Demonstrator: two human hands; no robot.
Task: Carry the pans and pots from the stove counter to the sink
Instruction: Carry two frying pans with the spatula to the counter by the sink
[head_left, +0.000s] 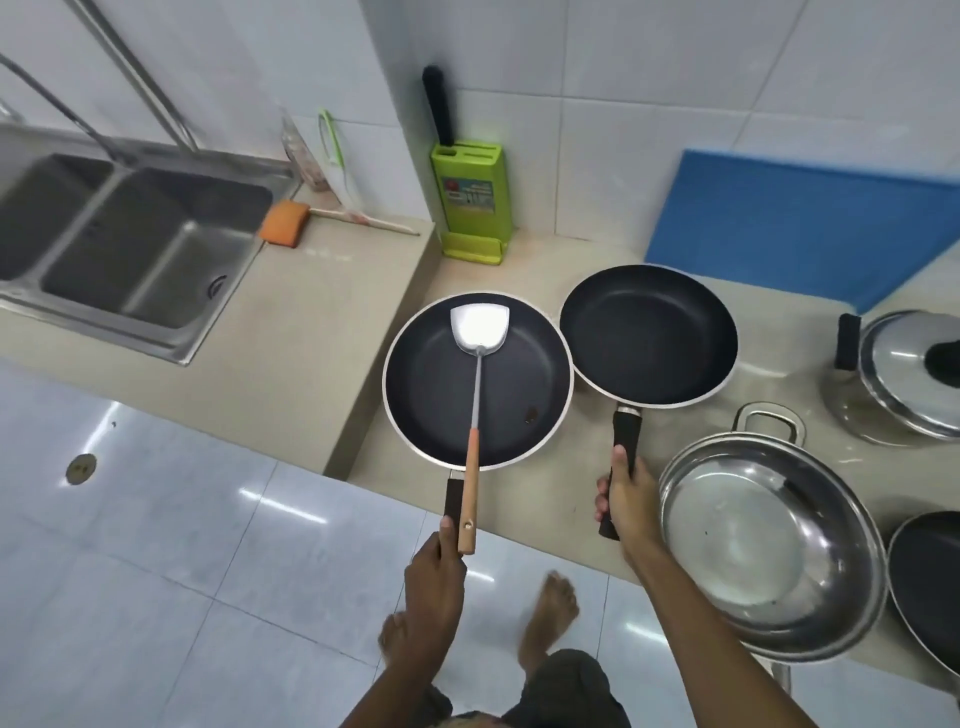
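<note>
My left hand grips the black handle of a black frying pan, held over the counter edge. A metal spatula with a wooden handle lies in that pan, its handle resting over the pan's handle. My right hand grips the handle of a second black frying pan, just to the right of the first. A steel double sink sits at the left on the higher counter. On the stove counter at right stand a wide steel pot, a lidded steel pot and another black pan.
A green knife block stands by the wall behind the pans. An orange sponge and a brush lie beside the sink. A blue board leans at the back right. The sink counter steps up from the stove counter. My bare feet stand on white floor tiles.
</note>
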